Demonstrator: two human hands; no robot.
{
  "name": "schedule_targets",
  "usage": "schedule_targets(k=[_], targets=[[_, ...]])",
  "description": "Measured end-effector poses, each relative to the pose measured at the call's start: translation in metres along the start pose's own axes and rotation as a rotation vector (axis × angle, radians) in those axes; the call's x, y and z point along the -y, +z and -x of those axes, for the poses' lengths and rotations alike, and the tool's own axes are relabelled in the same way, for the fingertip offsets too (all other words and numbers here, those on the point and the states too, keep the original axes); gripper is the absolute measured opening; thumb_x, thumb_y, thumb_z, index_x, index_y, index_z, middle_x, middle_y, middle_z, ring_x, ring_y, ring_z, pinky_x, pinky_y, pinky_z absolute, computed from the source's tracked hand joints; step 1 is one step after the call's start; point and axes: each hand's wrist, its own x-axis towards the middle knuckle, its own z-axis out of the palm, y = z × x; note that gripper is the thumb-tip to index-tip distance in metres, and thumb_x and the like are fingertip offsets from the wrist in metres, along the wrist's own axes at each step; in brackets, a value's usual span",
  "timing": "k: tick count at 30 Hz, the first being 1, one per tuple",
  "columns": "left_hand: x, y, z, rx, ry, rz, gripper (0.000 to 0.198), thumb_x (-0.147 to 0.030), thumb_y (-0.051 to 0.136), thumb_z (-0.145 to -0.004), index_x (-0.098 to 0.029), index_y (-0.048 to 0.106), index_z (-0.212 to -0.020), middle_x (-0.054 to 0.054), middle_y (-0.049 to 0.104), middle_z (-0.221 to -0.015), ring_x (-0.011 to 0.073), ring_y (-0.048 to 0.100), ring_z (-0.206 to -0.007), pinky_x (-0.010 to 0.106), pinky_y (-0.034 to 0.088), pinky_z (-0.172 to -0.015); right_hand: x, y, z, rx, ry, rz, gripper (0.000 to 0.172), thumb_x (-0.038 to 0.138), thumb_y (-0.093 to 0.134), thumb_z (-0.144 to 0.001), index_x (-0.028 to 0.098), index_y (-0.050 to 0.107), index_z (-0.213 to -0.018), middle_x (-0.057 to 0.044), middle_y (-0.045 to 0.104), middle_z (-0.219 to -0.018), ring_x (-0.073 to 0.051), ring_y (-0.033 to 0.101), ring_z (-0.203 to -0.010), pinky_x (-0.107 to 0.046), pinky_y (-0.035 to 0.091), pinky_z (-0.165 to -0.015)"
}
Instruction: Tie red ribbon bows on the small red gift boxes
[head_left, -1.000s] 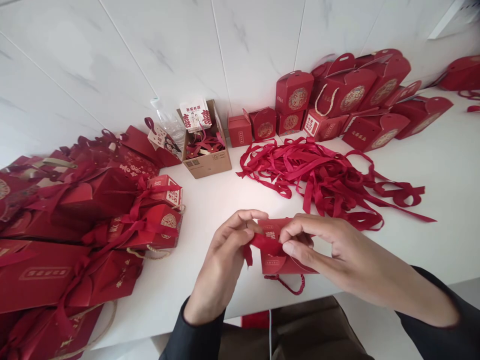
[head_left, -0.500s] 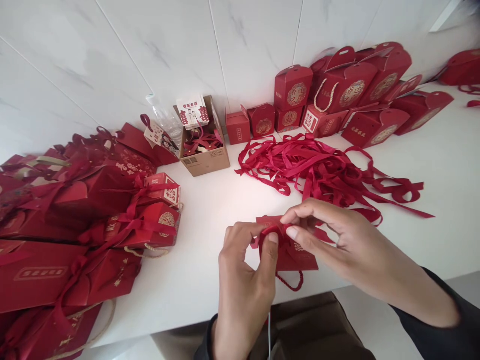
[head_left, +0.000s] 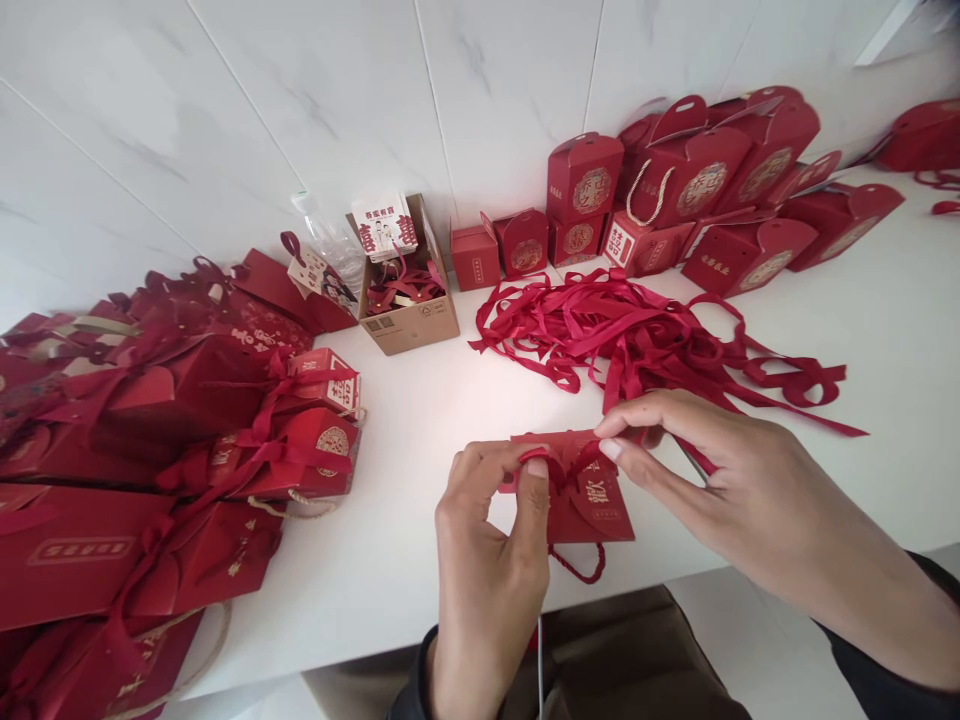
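A small red gift box (head_left: 592,515) with gold characters and a dark red cord handle (head_left: 589,572) lies at the table's front edge. Across its top runs a red ribbon (head_left: 553,462). My left hand (head_left: 495,540) pinches a loop of that ribbon between thumb and forefinger, at the box's left side. On the right, my right hand (head_left: 690,470) pinches another part of the ribbon, drawn out towards the right above the box. Beyond the hands spreads a tangled pile of loose red ribbons (head_left: 592,325).
Ribbon-tied red boxes (head_left: 180,400) are heaped on the left. A cardboard box (head_left: 420,325) with cards and ribbon pieces stands at the back, beside a clear plastic container (head_left: 326,235). More red boxes (head_left: 697,165) line the tiled wall at the back right.
My right hand has moved right, away from my left hand, pulling the ribbon with it. More of the box's gold lettering shows. My left hand has barely moved.
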Motion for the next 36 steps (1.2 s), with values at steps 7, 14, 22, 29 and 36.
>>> schedule_targets(k=[7, 14, 22, 29, 36], targets=[[-0.002, -0.003, -0.002, -0.004, -0.052, 0.029, 0.015, -0.024, 0.064, -0.097, -0.027, 0.078, -0.095, 0.0, 0.071, -0.084, 0.0185, 0.056, -0.078, 0.03, 0.046, -0.071, 0.006, -0.006, 0.001, 0.001, 0.043, -0.032, 0.011, 0.027, 0.057, -0.098, 0.032, 0.064, -0.106, 0.001, 0.075, -0.102, -0.022, 0.074, -0.089, -0.036, 0.06, -0.087], [-0.003, -0.001, -0.002, 0.008, -0.148, 0.151, 0.011, -0.027, 0.067, -0.096, -0.026, 0.077, -0.094, 0.0, 0.075, -0.089, 0.0167, 0.058, -0.079, 0.028, 0.049, -0.073, 0.002, -0.002, -0.006, 0.087, 0.12, -0.08, 0.027, 0.042, 0.062, -0.098, 0.032, 0.067, -0.123, -0.003, 0.077, -0.122, -0.026, 0.075, -0.109, -0.035, 0.064, -0.08], [-0.003, 0.001, -0.006, 0.148, -0.134, 0.14, 0.016, -0.029, 0.059, -0.1, -0.023, 0.074, -0.101, 0.003, 0.077, -0.095, 0.0175, 0.064, -0.084, 0.03, 0.051, -0.077, -0.004, 0.005, -0.005, 0.148, 0.159, -0.064, 0.025, 0.029, 0.057, -0.098, 0.03, 0.068, -0.12, -0.004, 0.079, -0.119, -0.026, 0.076, -0.108, -0.037, 0.065, -0.081], [-0.008, 0.008, -0.011, 0.21, -0.191, 0.15, 0.013, -0.031, 0.072, -0.091, -0.027, 0.081, -0.099, 0.003, 0.08, -0.095, 0.0219, 0.067, -0.089, 0.036, 0.049, -0.084, 0.004, 0.012, -0.006, 0.055, -0.059, -0.037, 0.026, 0.017, 0.053, -0.099, 0.029, 0.064, -0.118, -0.003, 0.076, -0.117, -0.022, 0.076, -0.104, -0.038, 0.062, -0.093], [-0.004, 0.006, -0.012, 0.171, -0.23, 0.24, 0.013, -0.032, 0.07, -0.091, -0.023, 0.079, -0.089, 0.002, 0.077, -0.084, 0.018, 0.062, -0.079, 0.033, 0.049, -0.077, -0.005, 0.006, -0.004, 0.021, 0.003, 0.039, 0.023, 0.025, 0.059, -0.099, 0.028, 0.066, -0.12, -0.004, 0.076, -0.117, -0.024, 0.074, -0.105, -0.041, 0.06, -0.096]])
